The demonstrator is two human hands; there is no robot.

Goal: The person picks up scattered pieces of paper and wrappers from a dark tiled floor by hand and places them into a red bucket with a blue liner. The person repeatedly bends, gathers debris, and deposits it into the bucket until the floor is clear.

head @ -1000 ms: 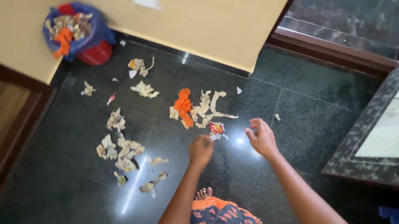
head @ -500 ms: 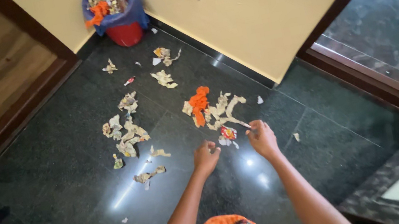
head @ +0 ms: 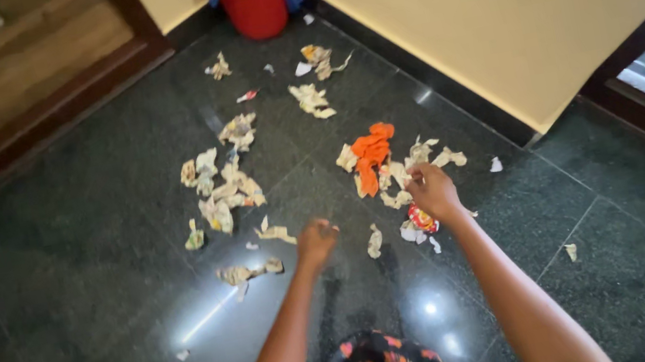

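reaching down over a dark polished floor [head: 92, 275], the right hand [head: 433, 191] closes its fingers on a pale crumpled paper scrap [head: 398, 198] at the near edge of a litter pile, just beside an orange crumpled piece [head: 371, 152]. the left hand [head: 316, 242] hangs loosely curled, holding nothing visible, near a small scrap [head: 374, 241]. a red bin [head: 255, 9] stands in the corner.

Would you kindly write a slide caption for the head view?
Right hand reaches into crumpled paper scraps on a dark polished floor; left hand hovers beside.
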